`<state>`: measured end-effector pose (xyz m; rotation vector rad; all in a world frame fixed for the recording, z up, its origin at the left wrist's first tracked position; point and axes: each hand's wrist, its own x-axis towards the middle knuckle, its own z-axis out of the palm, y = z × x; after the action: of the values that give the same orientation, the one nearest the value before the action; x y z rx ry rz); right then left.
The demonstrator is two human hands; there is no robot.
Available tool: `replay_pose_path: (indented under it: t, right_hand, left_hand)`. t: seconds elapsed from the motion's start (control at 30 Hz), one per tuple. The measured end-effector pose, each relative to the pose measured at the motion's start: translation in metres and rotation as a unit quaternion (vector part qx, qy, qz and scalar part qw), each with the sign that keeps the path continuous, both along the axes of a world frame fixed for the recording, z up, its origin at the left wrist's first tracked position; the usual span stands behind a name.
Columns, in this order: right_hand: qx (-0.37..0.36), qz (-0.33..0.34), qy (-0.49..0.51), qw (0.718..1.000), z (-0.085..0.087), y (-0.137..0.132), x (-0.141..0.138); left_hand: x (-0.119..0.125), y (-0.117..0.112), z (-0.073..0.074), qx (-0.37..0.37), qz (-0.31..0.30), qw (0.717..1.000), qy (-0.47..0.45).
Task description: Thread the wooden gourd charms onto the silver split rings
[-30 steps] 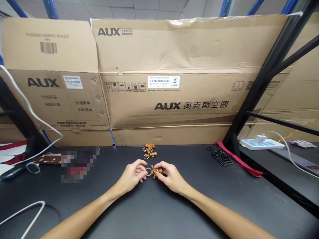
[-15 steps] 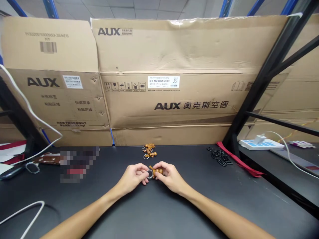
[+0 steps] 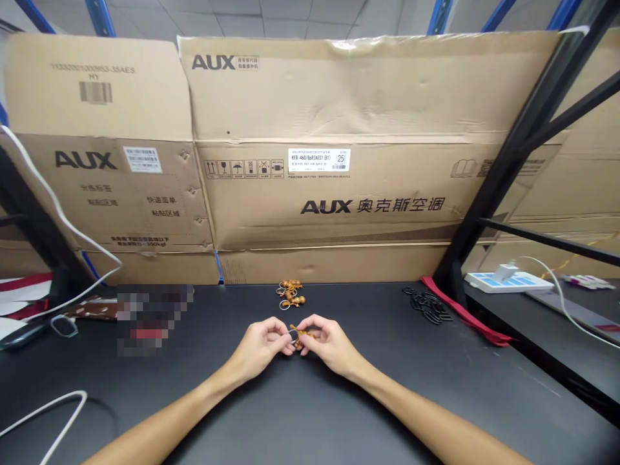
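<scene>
Both hands meet over the black table point(image 3: 310, 413). My left hand point(image 3: 261, 345) pinches a small metal key ring point(image 3: 293, 334). My right hand point(image 3: 329, 342) pinches the little brown wooden gourd charm point(image 3: 303, 335) that joins the ring. The fingertips of both hands are closed and almost touch. Further back, near the cardboard, lie two or three finished gourd charms with rings point(image 3: 289, 292) in a small heap.
Large AUX cardboard boxes point(image 3: 339, 148) wall off the back of the table. A pile of black rings point(image 3: 429, 303) and a red strip point(image 3: 465, 316) lie at the right by a black rack post point(image 3: 513, 155). White cables point(image 3: 43, 413) and a blurred patch lie at the left.
The hands have drawn closer together, and the ring, seen face-on before, is now tilted edge-on between the fingertips. The arms have stayed in place.
</scene>
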<state>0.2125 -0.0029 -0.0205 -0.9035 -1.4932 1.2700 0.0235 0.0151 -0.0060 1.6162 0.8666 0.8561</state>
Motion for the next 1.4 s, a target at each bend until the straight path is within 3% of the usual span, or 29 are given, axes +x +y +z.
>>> replay_pose_path:
  t: [0.3,0.53,0.63,0.77,0.87,1.17,1.4]
  right_hand:
    - [0.021,-0.005,-0.031,0.999,0.0,0.0,0.0]
    - [0.092,-0.024,-0.084,0.992,0.001,-0.004,-0.001]
    - [0.154,-0.053,-0.143,0.976,0.004,-0.006,0.0]
    - [0.268,-0.083,-0.229,0.932,0.005,-0.01,0.0]
    - [0.306,-0.076,-0.249,0.916,0.002,-0.01,0.0]
    - [0.257,-0.113,-0.255,0.925,0.004,-0.005,0.001]
    - [0.318,-0.049,-0.275,0.906,0.002,-0.011,0.001]
  left_hand:
    - [0.0,-0.008,0.001,0.067,-0.047,0.997,-0.007]
    - [0.001,-0.014,0.008,0.186,-0.042,0.98,0.054]
    - [0.001,-0.014,0.01,0.224,-0.049,0.968,0.098]
    - [0.002,-0.014,0.012,0.23,-0.054,0.962,0.136]
    - [0.002,-0.013,0.011,0.223,-0.056,0.962,0.147]
    - [-0.002,-0.004,0.008,0.185,-0.033,0.975,0.117]
    - [0.0,-0.008,0.011,0.204,-0.055,0.965,0.154]
